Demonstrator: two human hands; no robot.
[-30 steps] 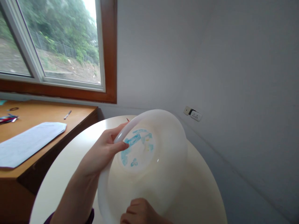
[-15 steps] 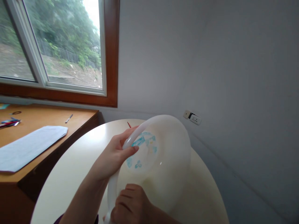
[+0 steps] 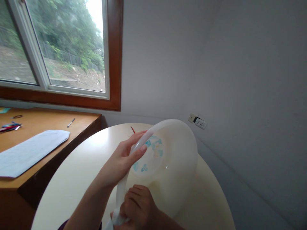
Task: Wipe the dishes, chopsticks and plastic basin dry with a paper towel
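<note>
I hold a large white plastic basin [image 3: 175, 156] tilted on its side above a round cream table [image 3: 79, 163], its inside turned toward me. A blue printed mark shows through its bottom. My left hand [image 3: 124, 158] grips the upper left rim, thumb inside the bowl and fingers behind. My right hand [image 3: 137, 204] is closed into a fist at the lower rim, pressing a small white wad, perhaps a cloth or tissue, against the basin.
A wooden desk [image 3: 43, 123] stands to the left under a window, carrying a white paper sheet [image 3: 28, 150], a pen [image 3: 70, 122] and coloured pens [image 3: 8, 126]. A red stick [image 3: 132, 129] lies on the table behind the basin. A wall socket [image 3: 198, 121] sits on the grey wall.
The basin has tipped more upright and shifted right. My right hand rose from the bottom edge to the lower rim, and my left thumb slid further along the upper rim.
</note>
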